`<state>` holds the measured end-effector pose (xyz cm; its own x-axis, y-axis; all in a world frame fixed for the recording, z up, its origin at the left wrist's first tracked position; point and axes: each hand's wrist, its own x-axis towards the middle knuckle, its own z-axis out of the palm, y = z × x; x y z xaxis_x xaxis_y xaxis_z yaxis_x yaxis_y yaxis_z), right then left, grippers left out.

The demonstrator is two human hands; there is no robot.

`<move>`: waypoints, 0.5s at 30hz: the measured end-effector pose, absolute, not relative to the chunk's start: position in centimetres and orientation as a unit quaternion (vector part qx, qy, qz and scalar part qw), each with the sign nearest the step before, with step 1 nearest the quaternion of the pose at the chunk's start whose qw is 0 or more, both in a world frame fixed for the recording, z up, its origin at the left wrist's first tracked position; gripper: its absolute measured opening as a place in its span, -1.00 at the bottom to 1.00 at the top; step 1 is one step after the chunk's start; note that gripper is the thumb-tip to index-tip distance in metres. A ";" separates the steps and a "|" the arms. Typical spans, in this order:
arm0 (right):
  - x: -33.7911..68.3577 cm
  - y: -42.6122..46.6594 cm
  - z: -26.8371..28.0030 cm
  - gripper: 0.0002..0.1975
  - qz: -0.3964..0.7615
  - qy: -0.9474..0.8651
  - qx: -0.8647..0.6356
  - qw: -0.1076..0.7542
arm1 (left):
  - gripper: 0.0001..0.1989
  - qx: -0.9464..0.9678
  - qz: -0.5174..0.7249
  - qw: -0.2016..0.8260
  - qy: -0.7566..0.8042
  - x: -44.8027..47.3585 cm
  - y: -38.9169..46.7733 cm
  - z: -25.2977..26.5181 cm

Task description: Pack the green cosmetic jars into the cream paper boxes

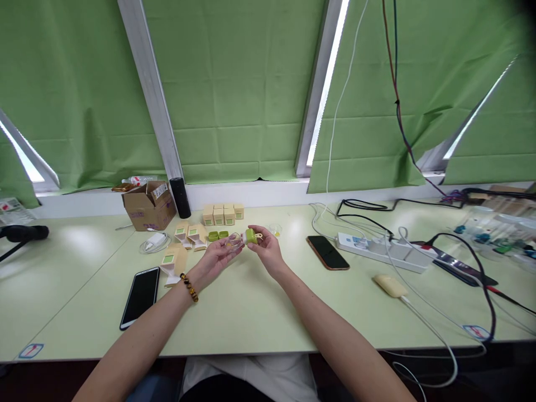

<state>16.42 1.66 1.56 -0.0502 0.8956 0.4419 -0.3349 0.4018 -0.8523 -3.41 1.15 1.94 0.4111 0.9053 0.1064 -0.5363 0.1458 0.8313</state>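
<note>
Over the middle of the table, my left hand (pixel 214 257) has its fingers closed round a clear, rounded plastic piece (pixel 233 242). Close beside it, my right hand (pixel 270 255) pinches a small green cap-like part (pixel 250 235) with a pale loop at its right end. Whether the clear and green pieces are joined I cannot tell. Just behind my left hand sit two small green open containers (pixel 213 236). Another small clear piece (pixel 275 229) with some yellow lies behind my right hand. Opened cream paper boxes (pixel 196 237) with green labels stand left of my hands.
Several closed cream boxes (pixel 218 216) stand at the back. A cardboard box (pixel 149 207), a black cylinder (pixel 180 198) and a white charger (pixel 156 240) are at left. Phones lie either side, one black-screened (pixel 140 296). Cables and a power strip (pixel 385 251) spread across the right.
</note>
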 end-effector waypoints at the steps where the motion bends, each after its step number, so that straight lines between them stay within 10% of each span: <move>1: 16.5 1.6 1.7 -0.47 0.476 -0.542 -0.261 0.641 | -0.67 0.434 0.497 0.717 0.224 -3.4 1.2 1.9; 15: 16.5 0.8 2.6 -0.53 0.421 -0.597 -0.291 0.618 | -0.65 0.517 0.484 0.669 0.227 -3.1 0.8 2.1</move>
<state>16.53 0.77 2.61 -0.0673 0.8674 0.4929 -0.1729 0.4764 -0.8620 -3.13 0.79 2.14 0.4287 0.8817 0.1971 -0.4133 -0.0026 0.9106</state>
